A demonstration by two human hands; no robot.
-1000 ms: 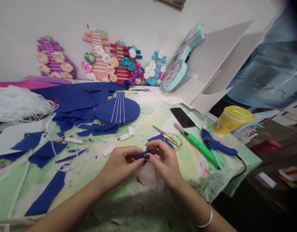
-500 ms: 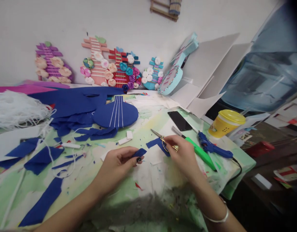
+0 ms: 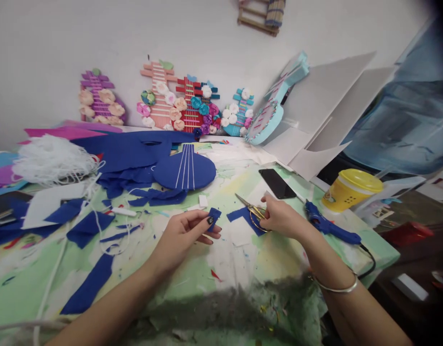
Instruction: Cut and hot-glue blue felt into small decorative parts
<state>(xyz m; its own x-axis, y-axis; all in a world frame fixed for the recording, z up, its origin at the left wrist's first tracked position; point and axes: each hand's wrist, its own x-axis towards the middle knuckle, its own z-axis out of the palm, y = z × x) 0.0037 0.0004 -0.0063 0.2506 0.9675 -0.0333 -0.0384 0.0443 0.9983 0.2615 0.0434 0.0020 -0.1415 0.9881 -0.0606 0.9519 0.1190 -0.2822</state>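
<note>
My left hand (image 3: 190,228) pinches a small blue felt piece (image 3: 215,215) between thumb and fingers, above the table. My right hand (image 3: 284,216) is beside the gold-handled scissors (image 3: 256,214), its thumb side close to the handles. Its fingers look apart, though they are partly hidden, and I see nothing held in them. The scissors lie over a blue felt strip (image 3: 236,214) and near a white piece (image 3: 239,233). My right hand and forearm cover the place where a green-handled knife lay.
A blue felt guitar shape (image 3: 203,170) with white strings lies behind my hands. To the right are a black phone (image 3: 277,183), a blue glue gun (image 3: 331,228) and a yellow-lidded cup (image 3: 351,192). White string (image 3: 55,161) and felt scraps (image 3: 90,283) spread leftward.
My right hand has moved off the scissors, slightly right and up, over the green knife. My left hand has turned the felt piece more upright. The view has shifted left.
</note>
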